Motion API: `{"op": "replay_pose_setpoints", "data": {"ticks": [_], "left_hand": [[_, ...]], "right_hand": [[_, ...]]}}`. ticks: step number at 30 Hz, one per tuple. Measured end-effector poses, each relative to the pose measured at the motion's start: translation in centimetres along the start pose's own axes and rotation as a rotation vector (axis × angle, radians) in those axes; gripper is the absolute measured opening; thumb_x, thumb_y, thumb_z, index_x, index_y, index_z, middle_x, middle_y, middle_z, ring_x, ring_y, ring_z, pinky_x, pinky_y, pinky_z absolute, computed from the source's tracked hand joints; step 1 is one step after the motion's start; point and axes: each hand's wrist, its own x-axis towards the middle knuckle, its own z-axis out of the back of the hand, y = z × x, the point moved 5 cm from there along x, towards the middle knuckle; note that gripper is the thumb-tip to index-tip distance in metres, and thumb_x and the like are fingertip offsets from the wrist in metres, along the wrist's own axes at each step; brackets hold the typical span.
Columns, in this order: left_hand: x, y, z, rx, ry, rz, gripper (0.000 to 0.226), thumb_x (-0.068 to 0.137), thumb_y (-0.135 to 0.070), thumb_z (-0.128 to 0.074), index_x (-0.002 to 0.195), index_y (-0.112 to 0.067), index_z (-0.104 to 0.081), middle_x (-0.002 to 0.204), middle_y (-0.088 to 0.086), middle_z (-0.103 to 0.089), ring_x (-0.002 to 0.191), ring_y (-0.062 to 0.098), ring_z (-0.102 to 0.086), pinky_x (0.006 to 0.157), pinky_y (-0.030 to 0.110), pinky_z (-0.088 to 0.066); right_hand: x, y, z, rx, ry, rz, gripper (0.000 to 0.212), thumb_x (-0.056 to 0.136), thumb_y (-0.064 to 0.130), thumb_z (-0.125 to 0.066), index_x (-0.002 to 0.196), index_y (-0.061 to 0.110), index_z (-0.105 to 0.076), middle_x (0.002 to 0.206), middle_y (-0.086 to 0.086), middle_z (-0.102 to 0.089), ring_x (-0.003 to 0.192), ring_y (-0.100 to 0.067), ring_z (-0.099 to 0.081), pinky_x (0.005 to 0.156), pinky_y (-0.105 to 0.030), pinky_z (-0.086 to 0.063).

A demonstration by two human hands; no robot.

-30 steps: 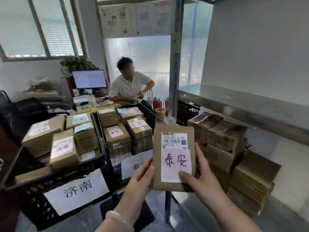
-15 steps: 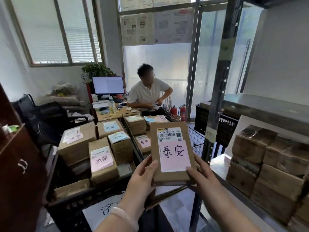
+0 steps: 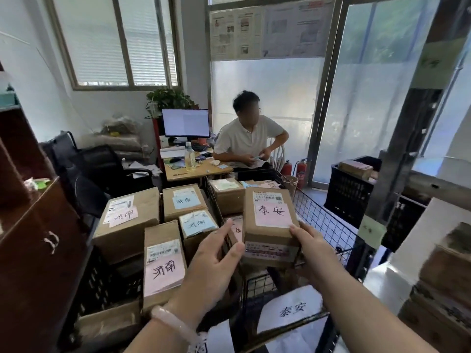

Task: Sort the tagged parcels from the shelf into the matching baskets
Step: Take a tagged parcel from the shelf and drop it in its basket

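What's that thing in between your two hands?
A brown parcel with a pink 泰安 tag sits between the left hand and right hand, seen in the head view.

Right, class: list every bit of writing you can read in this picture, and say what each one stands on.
"泰安": pink tag on the held parcel.
"泰安": white sign on the wire basket.
"济南", upside down: four tagged parcels in the black crate.
Too small or blurred: barcode labels, wall newspapers, green notes on the shelf post.

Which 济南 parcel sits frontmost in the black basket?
The narrow parcel with the large pink tag, left of the left hand; the other three lie behind it.
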Motion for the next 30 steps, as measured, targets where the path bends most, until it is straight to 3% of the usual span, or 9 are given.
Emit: {"op": "replay_pose_setpoints", "data": {"ticks": [3, 6, 10, 14, 17, 21, 23, 26, 30], "left_hand": [[2.1, -0.7, 0.6, 0.071, -0.032, -0.010, 0.051, 0.099, -0.046, -0.051, 0.147, -0.051, -0.034, 0.136, -0.024, -0.034, 0.127, -0.001, -0.032, 0.106, 0.027, -0.032], [4.5, -0.9, 1.2, 0.099, -0.080, 0.003, 0.049, 0.099, -0.045, -0.051, 0.145, -0.051, -0.037, 0.144, -0.021, -0.037, 0.135, 0.003, -0.034, 0.105, 0.027, -0.031], [7.1, -0.7, 1.8, 0.147, -0.158, 0.009, 0.046, 0.098, -0.041, -0.053, 0.142, -0.050, -0.042, 0.153, -0.016, -0.037, 0.140, 0.004, -0.033, 0.109, 0.025, -0.030], [8.9, 0.3, 1.4, 0.181, -0.194, 0.009, 0.042, 0.098, -0.037, -0.055, 0.137, -0.052, -0.047, 0.144, -0.022, -0.040, 0.130, -0.005, -0.033, 0.101, 0.018, -0.029], [10.0, 1.2, 1.0, 0.201, -0.214, 0.019, 0.041, 0.098, -0.035, -0.056, 0.133, -0.054, -0.048, 0.139, -0.027, -0.039, 0.129, -0.006, -0.033, 0.104, 0.020, -0.031], [11.2, 1.5, 0.1, 0.241, -0.223, -0.022, 0.043, 0.098, -0.033, -0.057, 0.136, -0.049, -0.048, 0.138, -0.027, -0.042, 0.133, -0.004, -0.035, 0.115, 0.029, -0.033], [11.6, 1.3, -0.6, 0.297, -0.196, -0.058, 0.046, 0.098, -0.033, -0.057, 0.138, -0.050, -0.044, 0.137, -0.027, -0.039, 0.131, -0.007, -0.032, 0.115, 0.026, -0.031], [12.2, 0.8, -1.9, 0.399, -0.115, -0.129, 0.054, 0.097, -0.038, -0.057, 0.146, -0.045, -0.036, 0.148, -0.020, -0.037, 0.136, -0.005, -0.026, 0.115, 0.021, -0.023], [12.2, -0.2, -3.8, 0.501, -0.010, -0.197, 0.062, 0.098, -0.044, -0.054, 0.152, -0.044, -0.025, 0.157, -0.015, -0.027, 0.144, 0.003, -0.018, 0.110, 0.019, -0.014]], "right_hand": [[5.0, -0.2, -1.6, -0.084, 0.008, -0.013, 0.047, 0.088, 0.044, -0.061, 0.132, 0.032, -0.048, 0.116, -0.006, -0.056, 0.102, -0.026, -0.056, 0.082, -0.048, -0.053], [9.6, -1.1, -2.8, -0.171, 0.026, -0.072, 0.049, 0.084, 0.051, -0.060, 0.126, 0.029, -0.046, 0.114, -0.006, -0.055, 0.102, -0.027, -0.054, 0.091, -0.053, -0.049], [14.1, -2.0, -4.2, -0.172, 0.060, -0.123, 0.042, 0.089, 0.046, -0.060, 0.124, 0.024, -0.049, 0.108, -0.006, -0.058, 0.095, -0.025, -0.057, 0.086, -0.048, -0.051], [17.5, -2.8, -5.4, -0.184, 0.090, -0.133, 0.040, 0.092, 0.045, -0.057, 0.124, 0.022, -0.051, 0.105, -0.006, -0.058, 0.095, -0.024, -0.057, 0.089, -0.047, -0.051], [18.8, -3.2, -6.2, -0.237, 0.133, -0.111, 0.041, 0.095, 0.047, -0.051, 0.128, 0.022, -0.050, 0.105, -0.005, -0.059, 0.096, -0.023, -0.057, 0.085, -0.042, -0.049], [19.2, -3.3, -6.5, -0.441, 0.193, -0.020, 0.046, 0.096, 0.046, -0.049, 0.131, 0.016, -0.051, 0.112, -0.006, -0.059, 0.100, -0.021, -0.054, 0.084, -0.035, -0.045], [19.0, -2.8, -6.3, -0.526, 0.217, 0.034, 0.051, 0.095, 0.046, -0.051, 0.136, 0.016, -0.049, 0.122, -0.007, -0.059, 0.104, -0.020, -0.053, 0.087, -0.032, -0.041], [17.9, -1.6, -5.5, -0.599, 0.237, 0.130, 0.063, 0.092, 0.047, -0.057, 0.147, 0.023, -0.036, 0.142, -0.004, -0.048, 0.125, -0.022, -0.048, 0.098, -0.033, -0.039], [13.8, 1.1, -3.5, -0.720, 0.159, 0.395, 0.070, 0.087, 0.050, -0.063, 0.147, 0.035, -0.032, 0.150, 0.005, -0.037, 0.138, -0.016, -0.033, 0.111, -0.039, -0.032]]}}
